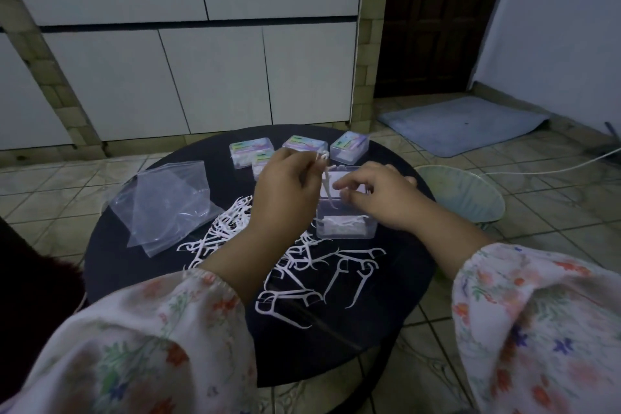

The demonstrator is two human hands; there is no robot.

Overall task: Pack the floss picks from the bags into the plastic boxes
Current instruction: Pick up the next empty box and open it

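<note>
An open clear plastic box (346,223) stands in the middle of the round black table (134,265), with several white floss picks inside and its lid raised behind. My left hand (285,191) pinches a few floss picks (324,165) above the box's left side. My right hand (379,195) rests over the box's right rim, fingers curled at the lid. Many loose floss picks (302,272) lie spread on the table in front of the box. Empty clear bags (161,202) lie at the left.
Closed plastic boxes with coloured labels stand at the table's far side: one at the left (250,151), one in the middle (304,144), one at the right (349,146). A pale basket (470,198) sits on the tiled floor at the right, a blue mat (460,124) beyond it.
</note>
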